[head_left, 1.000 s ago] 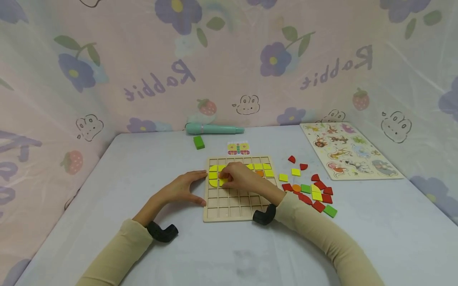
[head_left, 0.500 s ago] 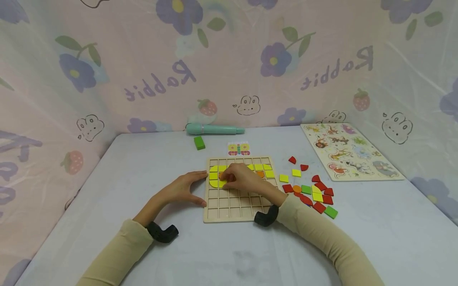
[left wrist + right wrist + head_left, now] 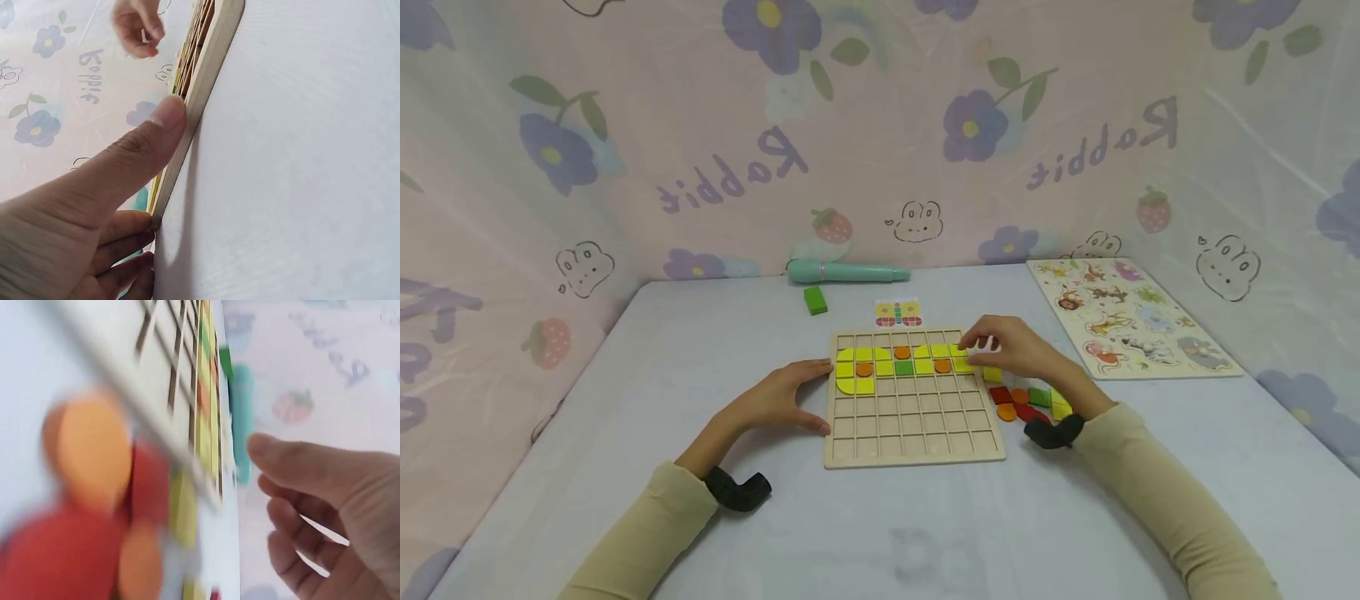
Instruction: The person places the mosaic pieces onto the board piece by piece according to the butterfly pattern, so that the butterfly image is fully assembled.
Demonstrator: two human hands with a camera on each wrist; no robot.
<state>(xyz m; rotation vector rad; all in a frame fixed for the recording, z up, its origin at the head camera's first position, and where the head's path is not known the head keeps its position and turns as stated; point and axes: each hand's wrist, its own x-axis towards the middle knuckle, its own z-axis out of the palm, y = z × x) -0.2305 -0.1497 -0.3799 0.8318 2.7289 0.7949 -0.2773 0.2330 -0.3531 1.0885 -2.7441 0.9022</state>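
Note:
A wooden grid board (image 3: pixel 917 425) lies flat, with yellow, orange and green tiles in its upper rows. At its left edge, the thumb and fingertips of my left hand (image 3: pixel 782 398) touch the rim; the left wrist view shows the thumb (image 3: pixel 140 150) laid along it. My right hand (image 3: pixel 1018 346) hovers over the board's upper right corner, thumb and fingers apart in the right wrist view with nothing between them. Below it is a pile of loose tiles, among them an orange round tile (image 3: pixel 1006 412) and a red square tile (image 3: pixel 1001 395). The right hand and wrist hide part of this pile.
A butterfly picture card (image 3: pixel 898 312) lies behind the board. Farther back are a green block (image 3: pixel 815 300) and a teal pen-shaped object (image 3: pixel 848 272). An animal puzzle board (image 3: pixel 1131 321) lies at the right rear. Printed cloth walls surround the table.
My right hand has let go at the board's left part and moved right, toward the loose tiles. An orange round tile now shows where its fingers were. My left hand stays put.

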